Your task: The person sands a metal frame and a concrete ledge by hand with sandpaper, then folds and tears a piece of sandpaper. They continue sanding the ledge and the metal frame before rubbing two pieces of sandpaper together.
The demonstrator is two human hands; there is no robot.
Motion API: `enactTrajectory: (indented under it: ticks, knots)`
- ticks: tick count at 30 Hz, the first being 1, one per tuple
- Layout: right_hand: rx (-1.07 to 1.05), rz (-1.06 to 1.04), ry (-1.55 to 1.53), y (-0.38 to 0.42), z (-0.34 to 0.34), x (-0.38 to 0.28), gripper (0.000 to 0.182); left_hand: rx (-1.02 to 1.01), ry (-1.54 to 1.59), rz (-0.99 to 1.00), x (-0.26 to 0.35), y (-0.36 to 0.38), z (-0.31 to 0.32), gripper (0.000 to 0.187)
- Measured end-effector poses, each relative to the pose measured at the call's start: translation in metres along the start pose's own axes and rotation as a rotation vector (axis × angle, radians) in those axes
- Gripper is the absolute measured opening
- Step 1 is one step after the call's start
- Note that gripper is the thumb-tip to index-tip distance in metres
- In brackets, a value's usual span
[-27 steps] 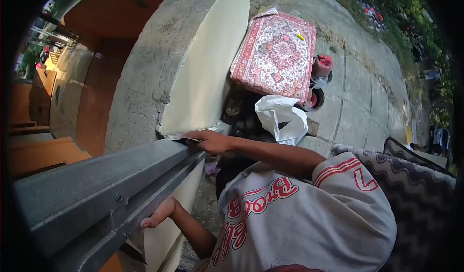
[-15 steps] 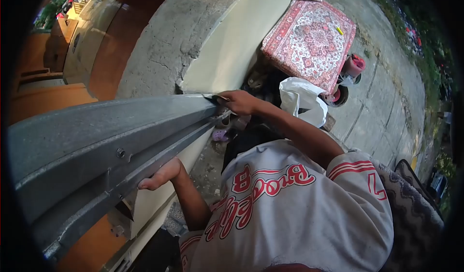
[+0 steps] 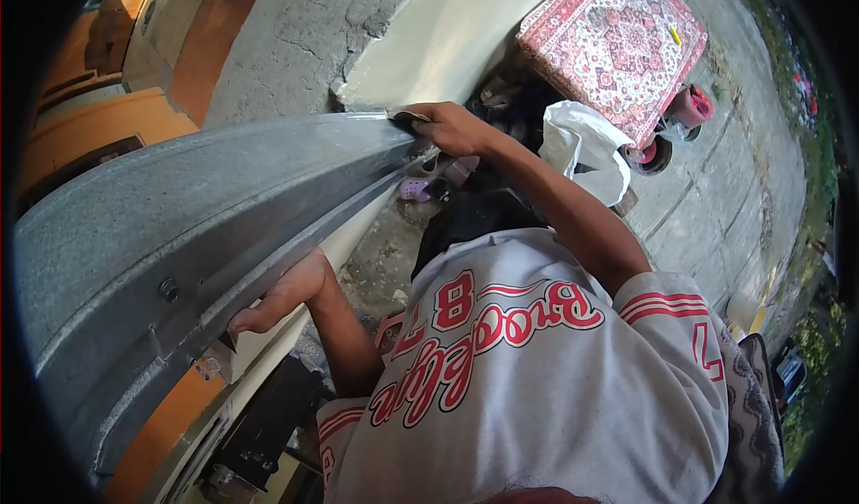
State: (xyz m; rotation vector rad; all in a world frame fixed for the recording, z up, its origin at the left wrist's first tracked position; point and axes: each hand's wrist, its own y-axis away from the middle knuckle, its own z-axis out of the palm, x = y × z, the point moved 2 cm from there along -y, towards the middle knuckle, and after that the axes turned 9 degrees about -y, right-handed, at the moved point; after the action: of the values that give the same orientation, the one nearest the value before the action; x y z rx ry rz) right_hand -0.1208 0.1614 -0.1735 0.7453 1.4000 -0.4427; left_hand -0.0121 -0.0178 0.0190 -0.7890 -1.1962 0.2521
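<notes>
A long grey metal beam (image 3: 259,159) with a ribbed, bolted side runs from the lower left to the middle of the view. At its far end, my right hand (image 3: 452,130) pinches a thin dark flat piece (image 3: 409,118) against the upper edge; I cannot tell what this piece is. My left hand (image 3: 291,291) is closed at the beam's lower edge, nearer the left side, with some of its fingers hidden. The far end of the beam lies close to the corner of a pale wall (image 3: 420,52).
Rough concrete (image 3: 304,47) tops the wall. Beyond it stand a table with a red patterned cover (image 3: 617,43), a white bag (image 3: 573,137) and a pink container (image 3: 692,106). A purple clog (image 3: 414,190) lies below the beam. Orange wooden furniture (image 3: 116,132) is at the left.
The view has shifted, and the beam's far end now sits higher in it. My right hand stays at that end with the dark piece; my left hand appears slightly farther left and higher.
</notes>
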Motion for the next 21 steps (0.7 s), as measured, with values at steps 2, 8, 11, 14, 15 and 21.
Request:
enactTrajectory:
  ticks: [2, 8, 11, 14, 15, 21]
  knots:
    - [-0.075, -0.014, -0.223, -0.002, -0.004, -0.009, 0.042, -0.009, -0.025, 0.019, 0.004, -0.003, 0.009, 0.081]
    - [-0.047, 0.023, -0.078, -0.008, -0.003, 0.009, 0.043, -0.083, -0.066, 0.046, 0.004, -0.002, 0.010, 0.089]
    - [-0.067, -0.021, -0.062, -0.003, -0.006, -0.020, 0.043, -0.040, -0.129, 0.073, 0.007, -0.001, 0.016, 0.093]
    - [-0.020, -0.066, -0.115, -0.001, -0.002, -0.013, 0.042, -0.067, -0.122, 0.079, 0.006, 0.000, 0.016, 0.093]
    - [-0.019, -0.063, -0.113, 0.000, -0.001, -0.006, 0.042, -0.066, -0.122, 0.075, 0.006, 0.001, 0.017, 0.093]
    - [-0.050, 0.006, 0.026, 0.010, -0.012, 0.008, 0.041, -0.054, -0.109, 0.079, 0.008, -0.001, 0.019, 0.091]
